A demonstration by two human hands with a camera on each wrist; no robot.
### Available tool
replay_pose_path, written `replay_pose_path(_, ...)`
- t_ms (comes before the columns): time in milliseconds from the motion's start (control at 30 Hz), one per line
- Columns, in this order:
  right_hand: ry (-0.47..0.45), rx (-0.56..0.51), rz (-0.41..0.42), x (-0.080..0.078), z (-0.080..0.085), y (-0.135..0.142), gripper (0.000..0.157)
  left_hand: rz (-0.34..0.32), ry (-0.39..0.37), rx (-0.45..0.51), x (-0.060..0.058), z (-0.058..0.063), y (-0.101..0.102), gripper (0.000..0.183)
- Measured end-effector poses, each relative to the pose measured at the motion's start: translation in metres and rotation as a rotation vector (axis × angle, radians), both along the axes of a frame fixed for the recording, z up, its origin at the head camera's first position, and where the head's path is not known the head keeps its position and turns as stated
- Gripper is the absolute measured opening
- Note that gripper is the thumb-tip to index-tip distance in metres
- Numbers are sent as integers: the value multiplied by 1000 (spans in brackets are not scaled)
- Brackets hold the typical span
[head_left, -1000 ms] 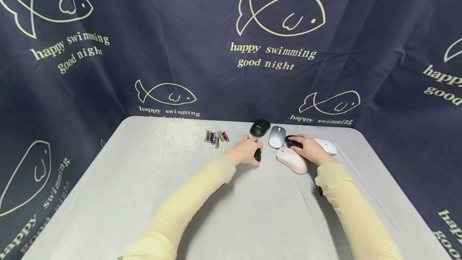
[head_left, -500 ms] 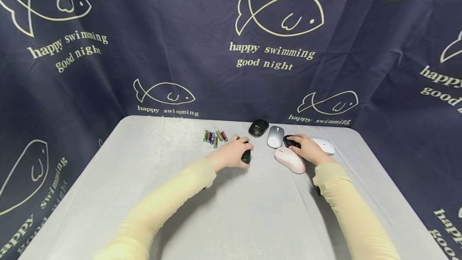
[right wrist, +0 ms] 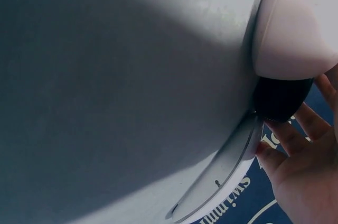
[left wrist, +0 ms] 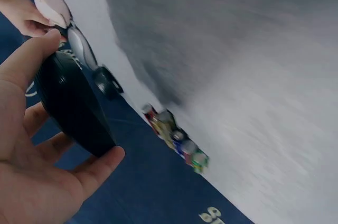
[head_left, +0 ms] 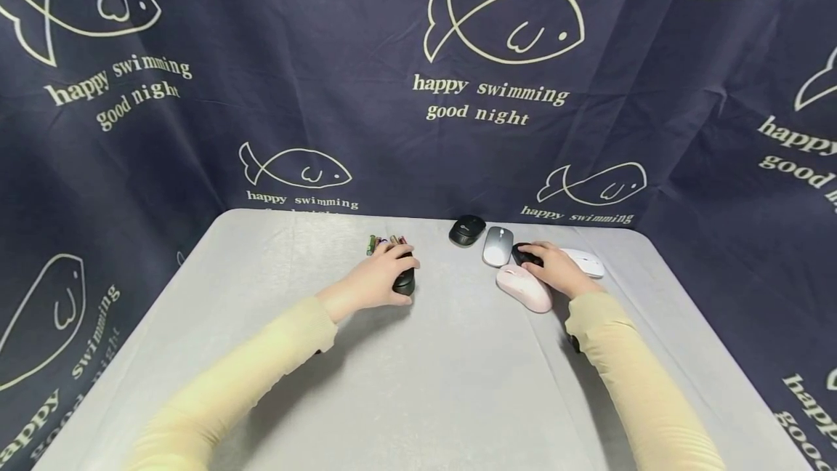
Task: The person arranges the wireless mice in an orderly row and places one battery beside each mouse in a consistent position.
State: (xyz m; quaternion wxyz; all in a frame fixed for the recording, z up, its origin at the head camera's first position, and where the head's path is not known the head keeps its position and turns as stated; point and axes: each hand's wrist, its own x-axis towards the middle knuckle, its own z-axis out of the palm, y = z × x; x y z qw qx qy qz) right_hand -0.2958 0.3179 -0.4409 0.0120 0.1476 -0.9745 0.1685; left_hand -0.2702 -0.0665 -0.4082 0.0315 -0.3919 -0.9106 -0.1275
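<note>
My left hand grips a black computer mouse between thumb and fingers. In the left wrist view it is held off the table, on its way past several small batteries. Farther right, my right hand has its fingers on a second black mouse, thumb on the near side. That mouse sits on the table between a pink mouse and a white mouse; the right wrist view shows fingertips against its dark body. The left hand partly covers the batteries in the head view.
A grey mouse and another black mouse stand near the back edge of the pale table. Behind the table hangs a dark blue curtain with fish drawings and lettering.
My left hand has carried its black mouse leftward, away from the other mice and up to the batteries. The right hand has stayed in place on its mouse.
</note>
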Motion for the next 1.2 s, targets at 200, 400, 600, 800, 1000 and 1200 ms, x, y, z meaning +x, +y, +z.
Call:
replay_pose_path(200,2,3,4,0,1,-1,44,11,-10,17,4,-3,-28,59)
replay_pose_path(400,6,5,8,0,1,-1,44,30,-20,24,5,-9,-55,62)
replay_pose_path(600,4,11,4,0,0,-1,44,20,-58,54,5,-17,-79,61)
replay_pose_path(800,-3,17,-4,-1,-3,-1,43,3,-110,69,4,-25,-97,63)
replay_pose_path(1000,-7,12,-7,-1,-2,-2,44,-9,-144,64,4,-27,-107,64)
replay_pose_path(1200,-3,15,-2,0,0,-2,44,-13,-169,53,4,-28,-113,64)
